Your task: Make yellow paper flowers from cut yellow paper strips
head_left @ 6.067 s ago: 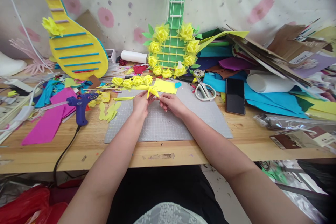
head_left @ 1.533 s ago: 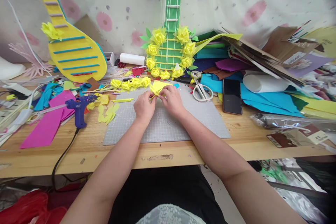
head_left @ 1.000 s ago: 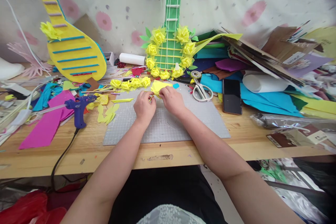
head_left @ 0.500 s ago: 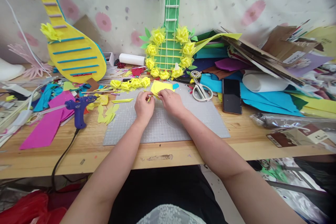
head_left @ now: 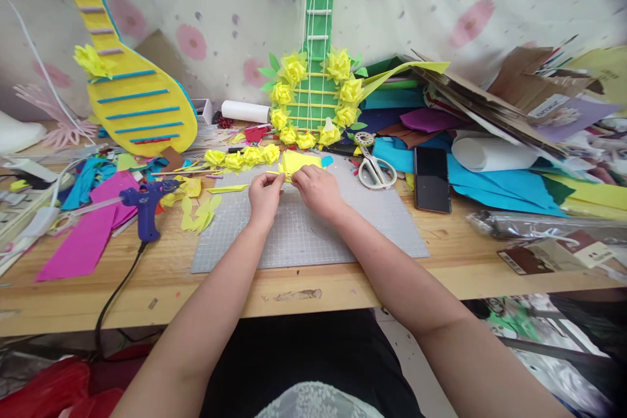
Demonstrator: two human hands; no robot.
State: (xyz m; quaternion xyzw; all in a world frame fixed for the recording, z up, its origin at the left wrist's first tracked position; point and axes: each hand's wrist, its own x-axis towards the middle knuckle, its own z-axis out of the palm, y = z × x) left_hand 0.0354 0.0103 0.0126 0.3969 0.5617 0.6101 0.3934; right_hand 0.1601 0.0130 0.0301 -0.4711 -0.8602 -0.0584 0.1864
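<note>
Both hands meet over the far part of a grey cutting mat point(head_left: 313, 235). My left hand point(head_left: 265, 197) is closed in a pinch on a small piece of yellow paper. Beside it, my right hand point(head_left: 317, 188) is closed on the same yellow paper, its fingers covering most of it. Just beyond my fingers lies a flat yellow paper sheet point(head_left: 298, 160). Several yellow paper flowers point(head_left: 252, 155) sit in a row behind my left hand. A folded yellow strip point(head_left: 228, 189) and cut yellow petals point(head_left: 200, 212) lie to the left.
A blue glue gun point(head_left: 147, 206) with a cord stands at the left. Scissors point(head_left: 376, 170) and a phone point(head_left: 432, 179) lie to the right. Behind lean a green paper guitar point(head_left: 321, 46) ringed with yellow flowers and a yellow paper lute point(head_left: 142, 101). Coloured sheets point(head_left: 490, 186) pile up at the right.
My left hand has turned and shifted slightly, its thumb and fingers drawing together on the yellow paper. My right hand stays nearly in place, its fingers a little more bunched.
</note>
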